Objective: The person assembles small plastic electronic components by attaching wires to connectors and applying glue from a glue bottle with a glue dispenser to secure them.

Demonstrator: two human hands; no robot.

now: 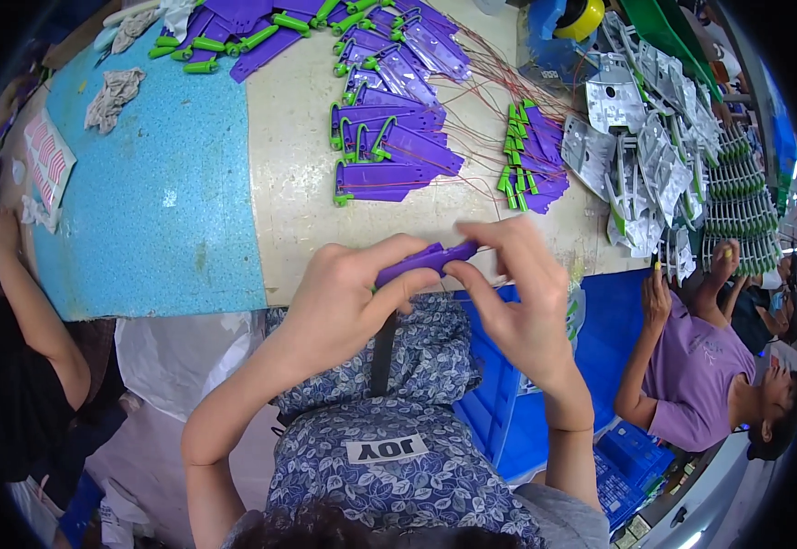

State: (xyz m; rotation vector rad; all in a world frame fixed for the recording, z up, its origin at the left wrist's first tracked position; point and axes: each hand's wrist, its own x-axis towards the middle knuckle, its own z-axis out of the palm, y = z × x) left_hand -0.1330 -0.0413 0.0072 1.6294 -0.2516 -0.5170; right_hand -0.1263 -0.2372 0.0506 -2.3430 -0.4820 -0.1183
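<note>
A purple plastic piece (pixel 424 263) is held between my two hands, just off the near edge of the table. My left hand (pixel 351 279) pinches its left end between thumb and fingers, and a bit of green shows there. At the other end, my right hand (pixel 517 284) grips it with thumb and forefinger. Beyond my hands, purple plastic panels (pixel 398 151) with green clips and thin red wires lie in an overlapping row. A smaller stack of purple and green pieces (pixel 534 160) sits to their right.
Grey molded parts (pixel 659 146) are heaped at the right, beside rows of green-and-grey pieces (pixel 742 206). More purple panels with green handles (pixel 252 32) lie at the far left. A blue mat (pixel 165 201) holds a crumpled cloth (pixel 115 99). Co-workers sit on both sides; a blue crate (pixel 632 467) stands low right.
</note>
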